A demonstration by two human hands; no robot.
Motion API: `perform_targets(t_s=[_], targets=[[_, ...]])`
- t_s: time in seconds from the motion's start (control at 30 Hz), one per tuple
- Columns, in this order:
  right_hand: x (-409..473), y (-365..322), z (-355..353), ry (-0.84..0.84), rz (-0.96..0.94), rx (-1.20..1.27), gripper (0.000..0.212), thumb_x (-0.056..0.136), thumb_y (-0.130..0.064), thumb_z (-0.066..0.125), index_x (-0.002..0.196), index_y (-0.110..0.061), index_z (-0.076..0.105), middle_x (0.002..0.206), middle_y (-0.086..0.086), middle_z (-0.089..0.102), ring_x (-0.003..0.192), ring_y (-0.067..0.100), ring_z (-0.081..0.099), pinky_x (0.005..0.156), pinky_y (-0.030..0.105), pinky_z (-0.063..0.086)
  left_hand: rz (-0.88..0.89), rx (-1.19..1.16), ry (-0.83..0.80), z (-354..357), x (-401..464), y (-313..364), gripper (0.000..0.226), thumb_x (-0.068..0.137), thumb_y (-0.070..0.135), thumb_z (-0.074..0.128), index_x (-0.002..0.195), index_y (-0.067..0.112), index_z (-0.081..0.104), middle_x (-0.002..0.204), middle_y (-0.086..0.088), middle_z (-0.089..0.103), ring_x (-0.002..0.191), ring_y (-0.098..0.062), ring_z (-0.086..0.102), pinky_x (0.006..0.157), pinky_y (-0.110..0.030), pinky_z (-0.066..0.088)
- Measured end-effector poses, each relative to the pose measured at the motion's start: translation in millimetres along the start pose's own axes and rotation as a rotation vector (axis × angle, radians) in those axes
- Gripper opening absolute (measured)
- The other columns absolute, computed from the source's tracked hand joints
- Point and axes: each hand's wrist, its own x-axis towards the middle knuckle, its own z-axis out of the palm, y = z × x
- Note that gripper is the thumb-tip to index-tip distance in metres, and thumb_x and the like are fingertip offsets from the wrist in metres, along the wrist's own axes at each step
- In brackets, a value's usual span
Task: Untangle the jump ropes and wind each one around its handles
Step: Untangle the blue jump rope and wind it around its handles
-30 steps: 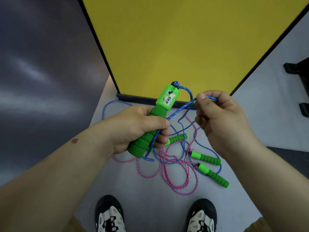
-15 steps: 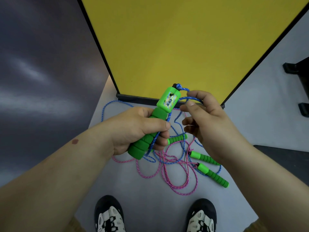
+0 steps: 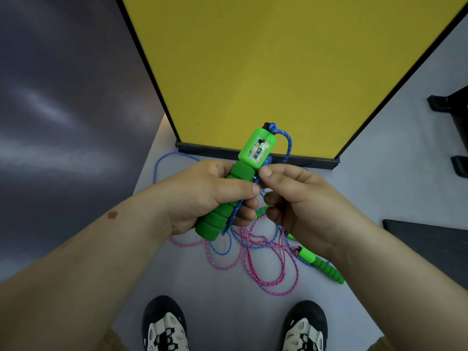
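Now that the right hand (image 3: pixel 301 203) has swung in from the side, it's pinching the blue rope (image 3: pixel 287 145) right against the counter handle (image 3: pixel 235 183), which the left hand (image 3: pixel 207 196) grips: looks like winding's started. Pink rope (image 3: pixel 255 272) is tangled on the floor.

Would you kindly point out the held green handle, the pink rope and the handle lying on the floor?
held green handle (image 3: pixel 222 211), head view, foam grip.
pink rope (image 3: pixel 263 279), head view, floor loop.
floor handle (image 3: pixel 326 268), head view, ribbed foam middle.
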Motion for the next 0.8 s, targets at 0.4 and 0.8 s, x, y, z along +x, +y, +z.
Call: perform_targets(t_s=[0.4,0.8], targets=[[13,-14,-23,0.308,-0.118,0.246,0.010,0.095,-0.026,0.067,0.097,-0.018,0.061,0.081,-0.003,0.066,0.059,0.010,0.050,0.058,0.023,0.044,-0.011,-0.016,0.028,-2,1,0,0.004,0.095,0.005,0.062,0.096,0.002,0.061,0.073,-0.009,0.067,0.060,-0.018,0.066,0.062,-0.032,0.060],[-1,-2,-1,-0.031,-0.070,0.087,0.006,0.092,-0.013,0.065,0.093,-0.018,0.066,0.076,0.000,0.062,0.058,0.007,0.055,0.057,0.022,0.044,-0.018,-0.029,0.029,1,0,0,0.004,0.095,0.004,0.062,0.092,0.005,0.064,0.069,-0.007,0.067,0.058,-0.017,0.066,0.060,-0.031,0.060]])
